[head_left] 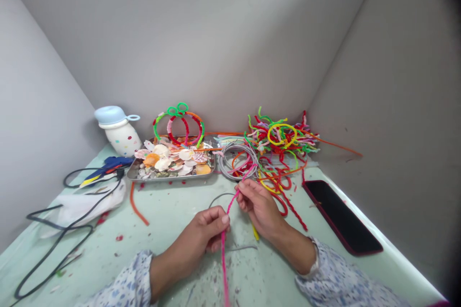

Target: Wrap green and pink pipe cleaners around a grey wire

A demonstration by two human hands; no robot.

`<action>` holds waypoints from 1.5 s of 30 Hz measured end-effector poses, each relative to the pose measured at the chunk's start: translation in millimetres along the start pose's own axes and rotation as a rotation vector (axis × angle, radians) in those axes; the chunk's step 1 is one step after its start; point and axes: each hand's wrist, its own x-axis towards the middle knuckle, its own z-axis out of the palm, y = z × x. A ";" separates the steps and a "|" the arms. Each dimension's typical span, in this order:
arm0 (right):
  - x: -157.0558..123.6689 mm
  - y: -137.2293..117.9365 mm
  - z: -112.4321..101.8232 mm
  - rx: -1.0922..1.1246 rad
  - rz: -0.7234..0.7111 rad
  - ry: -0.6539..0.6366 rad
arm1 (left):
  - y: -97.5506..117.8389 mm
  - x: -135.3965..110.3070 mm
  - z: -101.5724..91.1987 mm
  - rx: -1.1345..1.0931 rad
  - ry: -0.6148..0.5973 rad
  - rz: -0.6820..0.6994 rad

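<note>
A pink pipe cleaner (224, 268) runs through both of my hands above the table. My left hand (201, 230) pinches it between thumb and fingers, with one length hanging down toward me. Farther up and to the right, my right hand (261, 206) pinches the same pipe cleaner, and its tip pokes out beyond the fingers. Between the hands the stretch looks twisted. Just behind my right hand lies a coil of grey wire (220, 165). A thin loose piece of grey wire (245, 248) is on the table under my hands, beside a small yellow piece (255, 232).
At the back left, a metal tray (169, 178) holds seashells, with pipe-cleaner hoops (154, 129) above it. A heap of coloured pipe cleaners (283, 132) lies at back right. A phone (342, 218) is at right; a bottle (122, 139), blue-handled pliers (111, 165) and a black cable (54, 252) are left.
</note>
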 end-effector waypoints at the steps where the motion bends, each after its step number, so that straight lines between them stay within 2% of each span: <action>1: 0.9 -0.3 -0.7 -0.003 -0.007 0.024 | 0.2 0.1 0.2 -0.018 -0.001 -0.007; 5: 4.8 -1.4 -4.4 -0.012 -0.045 0.085 | -1.0 2.2 -1.1 -0.026 -0.020 -0.020; 12: 10.0 -4.0 -10.5 -0.071 -0.079 0.065 | -7.7 7.6 -7.3 -0.037 0.000 -0.049; 16: 11.9 -10.9 -9.7 -0.016 -0.090 0.080 | -7.9 7.1 -7.5 -0.083 -0.005 -0.051; 19: 14.5 -13.8 -10.4 0.022 -0.109 0.135 | -6.4 6.1 -6.9 -0.086 0.000 -0.059; 23: 20.4 -11.7 -17.0 -0.043 -0.172 0.220 | -4.4 5.8 -6.3 -0.055 0.008 -0.082; 30: 27.8 -9.0 -29.3 -0.156 -0.236 0.269 | -9.3 8.4 -8.3 -0.012 0.021 -0.082; 45: 27.4 -34.0 -19.9 0.231 0.024 0.213 | -1.9 4.3 -4.2 0.055 0.014 -0.055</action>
